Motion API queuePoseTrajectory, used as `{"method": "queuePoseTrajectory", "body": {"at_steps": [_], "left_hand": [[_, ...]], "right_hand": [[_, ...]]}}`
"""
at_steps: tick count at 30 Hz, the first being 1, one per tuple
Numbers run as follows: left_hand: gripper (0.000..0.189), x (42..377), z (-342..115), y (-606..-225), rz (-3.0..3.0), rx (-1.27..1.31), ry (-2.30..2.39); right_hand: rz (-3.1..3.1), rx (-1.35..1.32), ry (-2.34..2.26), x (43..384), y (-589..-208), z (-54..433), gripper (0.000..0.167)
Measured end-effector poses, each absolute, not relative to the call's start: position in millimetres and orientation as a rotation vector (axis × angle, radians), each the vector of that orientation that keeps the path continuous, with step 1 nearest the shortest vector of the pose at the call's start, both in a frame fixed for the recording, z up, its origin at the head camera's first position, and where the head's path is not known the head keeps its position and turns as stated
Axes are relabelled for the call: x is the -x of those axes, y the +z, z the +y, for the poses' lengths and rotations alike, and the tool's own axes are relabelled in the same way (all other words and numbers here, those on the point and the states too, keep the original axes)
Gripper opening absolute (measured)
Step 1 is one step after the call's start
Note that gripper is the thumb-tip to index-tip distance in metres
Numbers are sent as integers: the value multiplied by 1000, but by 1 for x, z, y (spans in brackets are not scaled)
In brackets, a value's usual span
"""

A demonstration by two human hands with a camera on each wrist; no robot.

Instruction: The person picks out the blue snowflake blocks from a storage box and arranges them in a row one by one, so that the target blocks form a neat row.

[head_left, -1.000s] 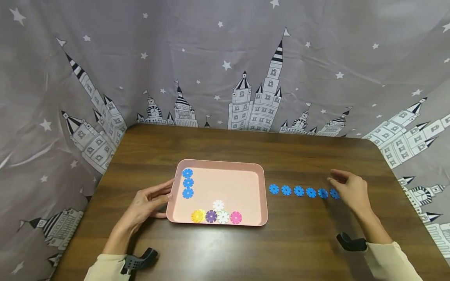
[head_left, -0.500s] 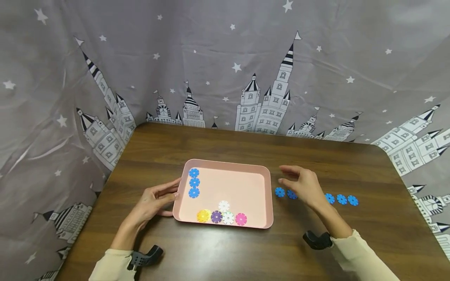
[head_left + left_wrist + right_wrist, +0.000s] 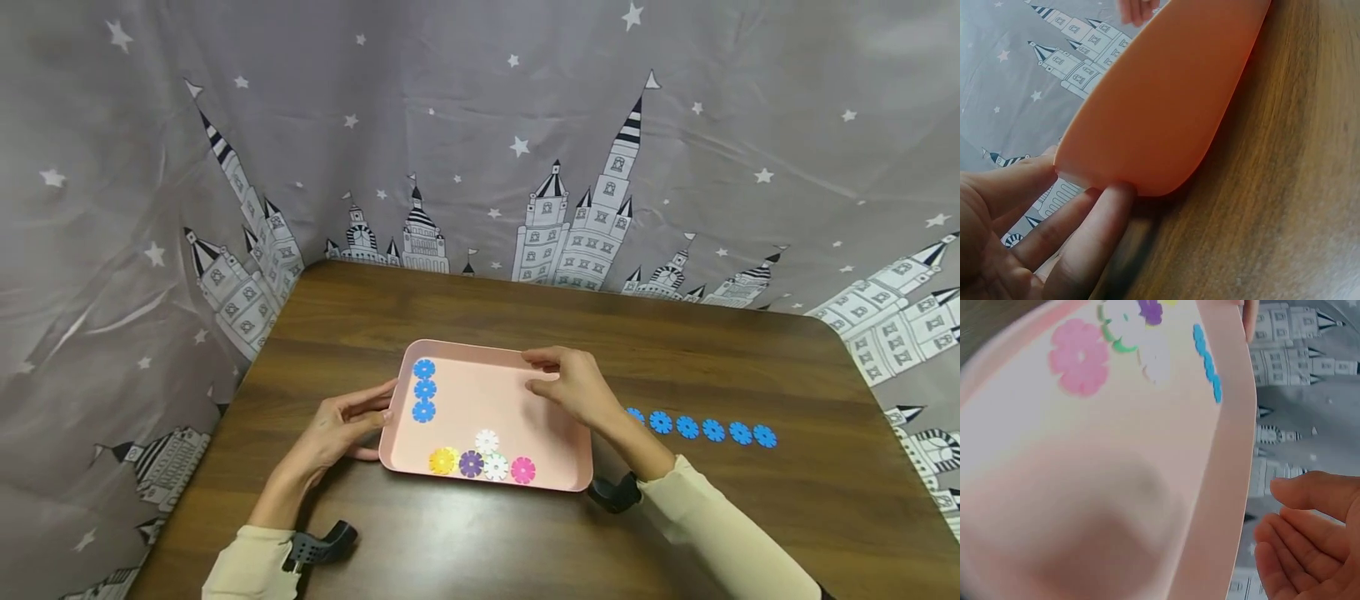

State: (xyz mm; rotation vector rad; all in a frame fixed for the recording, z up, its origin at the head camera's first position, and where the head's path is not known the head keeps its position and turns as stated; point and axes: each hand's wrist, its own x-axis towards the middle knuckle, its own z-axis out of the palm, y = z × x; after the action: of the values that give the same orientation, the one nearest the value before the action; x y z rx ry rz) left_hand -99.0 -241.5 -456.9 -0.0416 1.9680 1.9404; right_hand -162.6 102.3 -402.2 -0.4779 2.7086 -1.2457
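Observation:
A pink tray (image 3: 468, 400) lies in the middle of the table. My left hand (image 3: 330, 429) grips its left wall, with the thumb at the rim and fingers low on the outside, as the left wrist view shows. Over the tray's right part hovers my right hand (image 3: 577, 387), fingers loosely bent with nothing between them. Three blue notched discs (image 3: 424, 389) form a column inside the tray's left end. Along its near wall sit yellow (image 3: 442, 461), purple (image 3: 471, 464), white (image 3: 495, 466) and pink (image 3: 522, 470) discs, with another white disc (image 3: 487, 441) above them.
A row of several blue discs (image 3: 713, 430) lies on the wooden table (image 3: 720, 517) right of the tray, its left end partly behind my right forearm. A grey curtain (image 3: 450, 100) with castles and stars hangs behind the table's far edge.
My right hand has moved left from the far end of the blue row, across the row, to above the tray. My left hand stays at the tray's left side. The head view has shifted slightly.

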Motion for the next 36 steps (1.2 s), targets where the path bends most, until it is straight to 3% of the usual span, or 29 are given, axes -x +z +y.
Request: {"method": "queuePoseTrajectory", "body": {"at_steps": [36], "left_hand": [[56,98,-243,-459,1908,41,2009]], "right_hand": [[2542,649,-1179,190,-427,8,41]]}}
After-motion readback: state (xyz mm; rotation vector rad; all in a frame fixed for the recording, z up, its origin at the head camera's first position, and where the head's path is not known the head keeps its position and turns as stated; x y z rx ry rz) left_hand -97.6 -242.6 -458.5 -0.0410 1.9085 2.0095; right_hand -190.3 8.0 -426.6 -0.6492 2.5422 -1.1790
